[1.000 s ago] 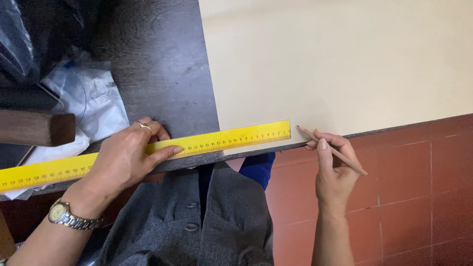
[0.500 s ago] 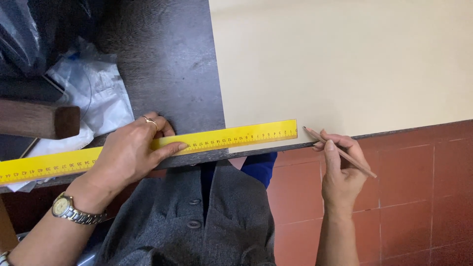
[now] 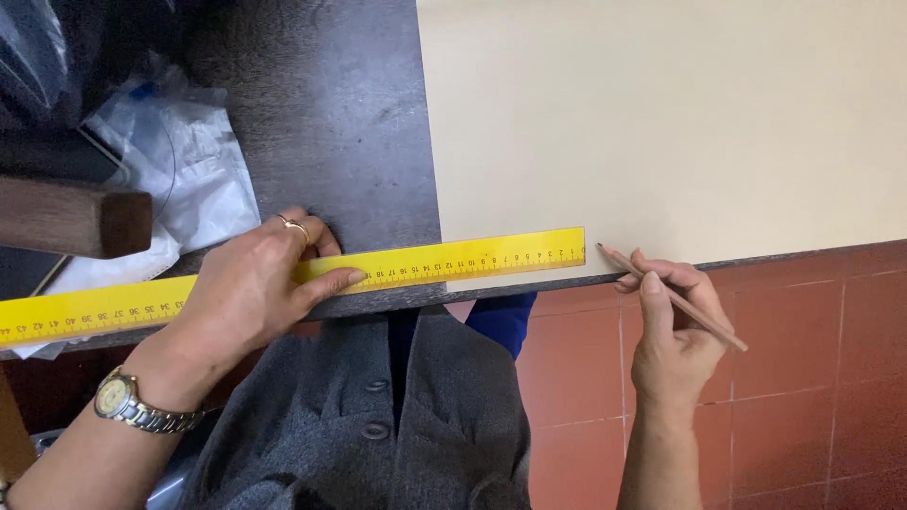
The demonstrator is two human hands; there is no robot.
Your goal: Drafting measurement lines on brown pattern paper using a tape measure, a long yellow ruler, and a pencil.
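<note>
big cream sheet [image 3: 680, 123] fills the upper right of the frame, lying on a dark wooden table [image 3: 331, 113] that takes the upper middle, its near edge running along the table's front edge. lower right is red tiled floor [image 3: 812, 378], and bottom centre is the person's grey buttoned coat [image 3: 397, 425]. a long yellow ruler [image 3: 453, 263] stretches from the left edge across to just right of centre, its right end on the bottom strip of the sheet. left hand [image 3: 250, 288] lies flat on the ruler left of centre, fingers spread, pinning it down, ring on one finger and a wristwatch [image 3: 123, 401] lower left. right hand [image 3: 671, 331], right of centre, is pinched shut around a pencil [image 3: 671, 297], tip on the sheet just beside the ruler's right end. crumpled plastic bag [image 3: 189, 161] upper left, brown wooden block [image 3: 76, 217] at the left edge.
</note>
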